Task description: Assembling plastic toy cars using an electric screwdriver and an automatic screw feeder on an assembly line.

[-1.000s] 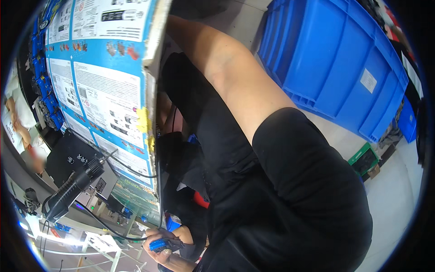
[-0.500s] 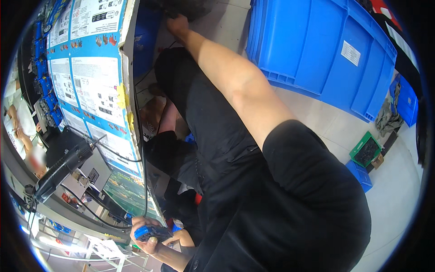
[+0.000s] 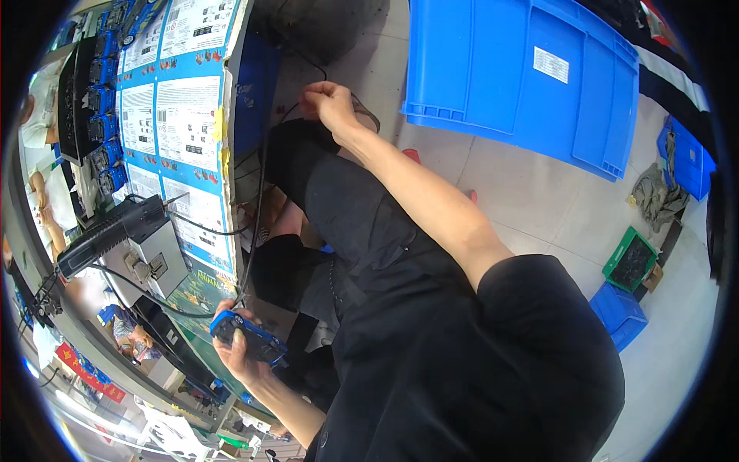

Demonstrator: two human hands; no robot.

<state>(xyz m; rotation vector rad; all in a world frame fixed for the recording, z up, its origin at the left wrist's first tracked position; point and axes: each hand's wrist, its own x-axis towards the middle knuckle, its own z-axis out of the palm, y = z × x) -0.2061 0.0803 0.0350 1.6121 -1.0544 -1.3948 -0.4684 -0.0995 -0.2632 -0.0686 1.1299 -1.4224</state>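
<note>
My left hand [image 3: 237, 356] grips a toy car [image 3: 250, 339] with a blue body and a black underside, close to the near edge of the workbench. Its thumb lies across the dark underside. My right hand [image 3: 331, 109] is out over the floor beyond my knee, fingers curled and pinched together. Whatever may be between those fingertips is too small to make out. A black electric screwdriver [image 3: 115, 235] with a thin bit lies over the bench beyond the toy car, its cord looping toward the bench edge.
Several blue toy cars [image 3: 104, 115] stand in a row along the printed bench top [image 3: 188, 115]. A large blue bin [image 3: 477, 85] stands on the floor at the right, a green crate [image 3: 631, 258] farther right. A dark bag [image 3: 331, 27] lies near my right hand. Other people sit across the bench.
My right hand has drawn back from the dark bag toward me, its fingers now pinched. My left hand has lifted the toy car slightly and turned its underside more into view.
</note>
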